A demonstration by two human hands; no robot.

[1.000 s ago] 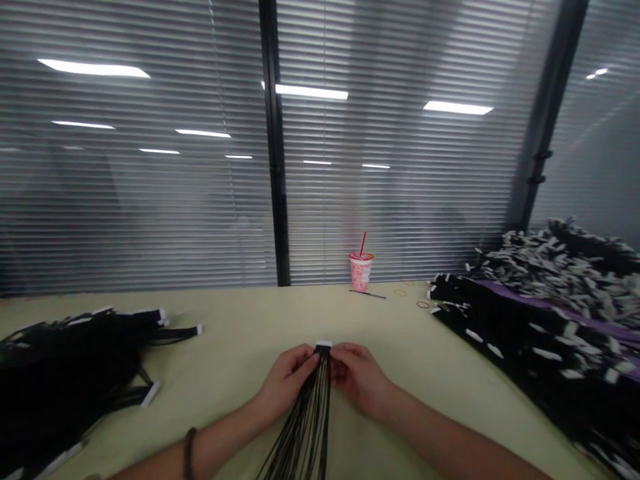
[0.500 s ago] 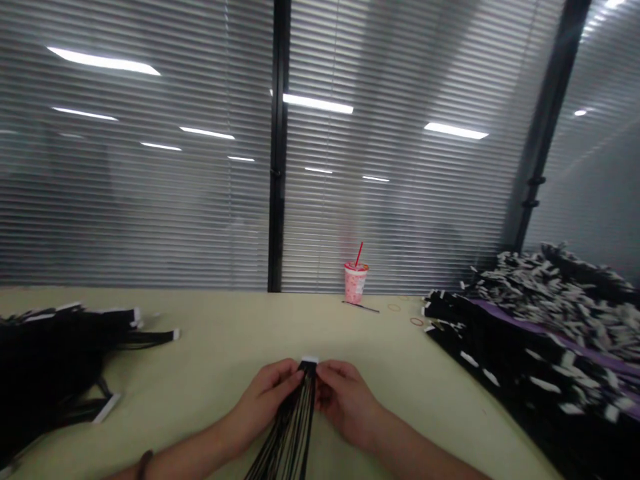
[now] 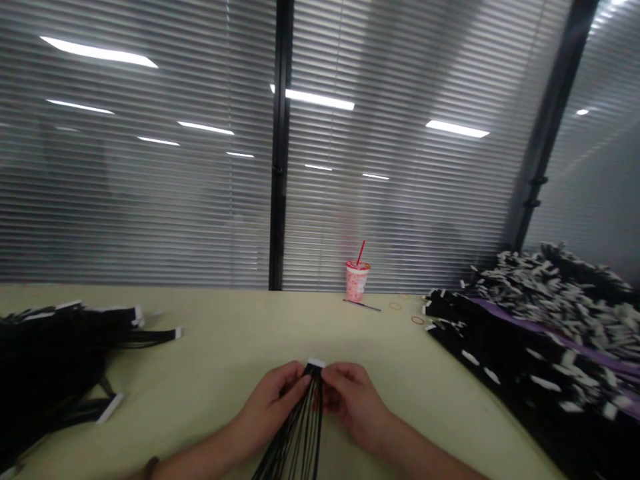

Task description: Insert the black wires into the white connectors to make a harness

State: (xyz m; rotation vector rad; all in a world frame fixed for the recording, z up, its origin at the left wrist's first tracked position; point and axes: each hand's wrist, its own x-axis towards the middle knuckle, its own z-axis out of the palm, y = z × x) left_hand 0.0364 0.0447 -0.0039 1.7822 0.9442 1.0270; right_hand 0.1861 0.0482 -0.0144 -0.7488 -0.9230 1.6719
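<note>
Wire bundle [image 3: 296,433] cut off by the lower edge; its white end piece [image 3: 315,363] partly hidden between left hand [image 3: 270,404] and right hand [image 3: 353,403]. Left cable heap [image 3: 45,353] cut off by the frame edge; right cable heap [image 3: 545,360] cut off and blurred.

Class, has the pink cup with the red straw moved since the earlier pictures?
No: the pink cup stands in the same place right of the black window post; only the head camera's view shifted.

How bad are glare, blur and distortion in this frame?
Head view: long white ceiling-light reflections glare across the grey slatted blinds; the heap of black wires with white tips looks soft at right; wide-angle distortion tilts the black upright window frame; the held black wire bundle looks fairly sharp.
</note>
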